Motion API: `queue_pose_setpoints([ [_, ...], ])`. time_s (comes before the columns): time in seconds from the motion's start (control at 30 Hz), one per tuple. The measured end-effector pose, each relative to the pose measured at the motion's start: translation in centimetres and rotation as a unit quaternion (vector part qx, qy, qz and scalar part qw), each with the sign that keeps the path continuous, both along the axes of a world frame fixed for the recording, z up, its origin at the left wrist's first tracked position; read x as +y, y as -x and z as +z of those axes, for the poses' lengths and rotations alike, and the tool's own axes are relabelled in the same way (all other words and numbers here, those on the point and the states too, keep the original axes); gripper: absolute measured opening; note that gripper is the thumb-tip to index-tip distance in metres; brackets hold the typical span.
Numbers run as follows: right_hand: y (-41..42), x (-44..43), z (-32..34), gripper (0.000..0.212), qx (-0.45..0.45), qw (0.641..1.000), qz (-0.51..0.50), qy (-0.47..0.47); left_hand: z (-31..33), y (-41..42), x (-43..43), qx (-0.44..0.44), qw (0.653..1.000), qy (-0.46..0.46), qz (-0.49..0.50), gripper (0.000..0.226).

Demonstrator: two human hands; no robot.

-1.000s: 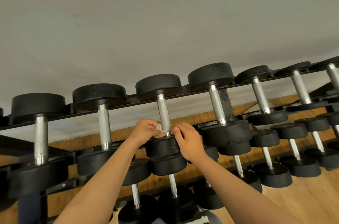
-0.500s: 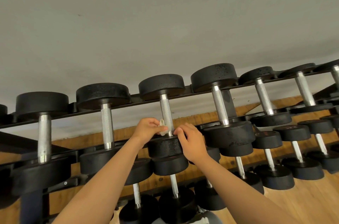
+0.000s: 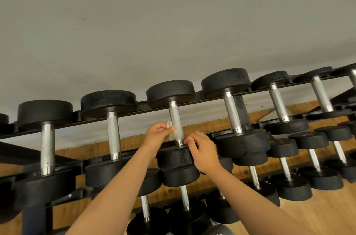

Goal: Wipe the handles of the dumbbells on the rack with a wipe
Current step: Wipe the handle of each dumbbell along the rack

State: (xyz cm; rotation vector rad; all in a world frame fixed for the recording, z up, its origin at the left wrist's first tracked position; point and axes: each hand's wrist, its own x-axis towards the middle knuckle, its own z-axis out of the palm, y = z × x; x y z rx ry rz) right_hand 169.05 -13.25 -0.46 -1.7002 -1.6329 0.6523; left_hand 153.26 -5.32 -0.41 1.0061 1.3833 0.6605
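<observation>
The left hand (image 3: 157, 135) is at the centre of the frame, its thumb and curled fingers pinching a small crumpled white wipe (image 3: 174, 133). The wipe is pressed against the left side of the knurled steel handle (image 3: 175, 117) of a black dumbbell (image 3: 170, 90), low on the handle and just above the near head. This dumbbell is the third full one from the left on the top tier of the black rack (image 3: 141, 105).

The right hand (image 3: 204, 153) is just right of centre. Its fingers curl over the top edge of the same dumbbell's near head, holding it, with the thumb close to the base of the handle.

More dumbbells (image 3: 113, 134) lie on either side and on the tiers below. A grey wall (image 3: 173, 23) fills the upper frame, and a wooden floor (image 3: 327, 211) shows at lower right.
</observation>
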Motion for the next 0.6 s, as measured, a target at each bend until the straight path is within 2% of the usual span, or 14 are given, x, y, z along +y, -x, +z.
queue_pose_setpoints([
  [0.13, 0.0, 0.1, 0.1, 0.047, 0.0, 1.0, -0.004, 0.003, 0.0, -0.3, 0.4, -0.02, 0.998, 0.048, -0.033, 0.017],
  [0.3, 0.0, 0.0, 0.0, 0.045, 0.007, 1.0, 0.003, 0.0, 0.1, 0.1, 0.8, 0.02, 0.999, 0.006, -0.026, 0.019],
  [0.47, -0.1, 0.1, -0.4, 0.043, 0.011, 1.0, -0.003, -0.003, -0.4, -0.7, 0.4, 0.008, 0.999, -0.019, 0.048, 0.017],
  [0.6, 0.0, 0.0, -0.3, 0.042, 0.01, 1.0, -0.002, -0.004, -0.2, -1.5, 0.9, -0.036, 0.994, 0.024, 0.096, 0.016],
])
